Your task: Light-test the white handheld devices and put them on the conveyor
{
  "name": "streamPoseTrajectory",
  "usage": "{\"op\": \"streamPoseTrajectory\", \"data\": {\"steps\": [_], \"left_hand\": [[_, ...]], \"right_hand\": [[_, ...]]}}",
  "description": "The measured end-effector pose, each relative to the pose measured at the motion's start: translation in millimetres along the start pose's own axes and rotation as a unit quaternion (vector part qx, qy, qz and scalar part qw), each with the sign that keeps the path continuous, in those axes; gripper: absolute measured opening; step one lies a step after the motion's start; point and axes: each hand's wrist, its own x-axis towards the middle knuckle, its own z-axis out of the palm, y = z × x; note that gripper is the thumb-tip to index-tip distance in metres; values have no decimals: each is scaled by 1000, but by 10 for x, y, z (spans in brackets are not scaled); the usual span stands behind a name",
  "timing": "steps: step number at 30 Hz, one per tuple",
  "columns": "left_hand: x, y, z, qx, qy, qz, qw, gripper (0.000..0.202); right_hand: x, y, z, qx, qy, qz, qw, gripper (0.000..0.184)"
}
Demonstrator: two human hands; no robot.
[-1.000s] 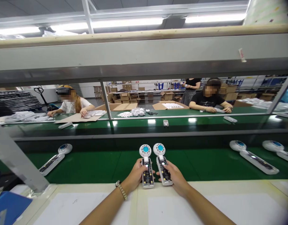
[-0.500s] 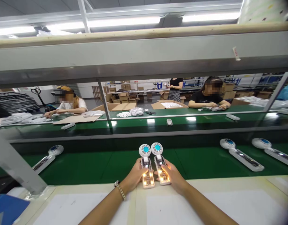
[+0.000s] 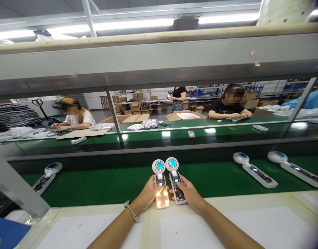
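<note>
My left hand (image 3: 148, 194) is closed around a white handheld device (image 3: 159, 166) with a round, vented, blue-centred head. Its thumb lies on the clear handle front, where circuitry shows and orange lights glow. In my right hand (image 3: 191, 193) is a matching handheld device (image 3: 172, 164), gripped by the handle with the thumb on its front. A small white light shows there, and the lower part is dark. Both are held upright, heads close together, over the near edge of the green conveyor belt (image 3: 102, 180).
More such devices lie on the belt, one at left (image 3: 48, 173) and two at right (image 3: 260, 173). A grey post (image 3: 21, 186) and a blue folder (image 3: 8, 233) stand at left. Beyond the shelf beam (image 3: 148, 57), co-workers sit at a far bench with white parts.
The orange lights in the right-hand device have gone out; those in the left-hand one still glow. Devices on the near belt have shifted left. A standing person in the background has moved left.
</note>
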Motion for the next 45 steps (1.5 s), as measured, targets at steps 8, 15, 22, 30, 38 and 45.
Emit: {"op": "streamPoseTrajectory", "data": {"steps": [8,15,22,30,38,45], "left_hand": [[7,-47,-25,1,-24,9,1000,47],[-13,-12,-10,0,-24,10,1000,46],[17,-50,-38,-15,-33,23,999,50],[29,-97,-61,-16,-49,30,998,49],[30,-90,-69,-42,-81,28,995,56],[-34,18,7,-50,-88,10,995,56]], "right_hand": [[-11,-9,8,-5,10,6,1000,36],[-32,-19,20,0,10,4,1000,46],[4,16,-10,-1,2,-6,1000,51],[32,52,-31,6,-5,-13,1000,53],[31,57,-55,29,-26,-25,999,52],[40,74,-61,-16,-55,-75,996,48]]}}
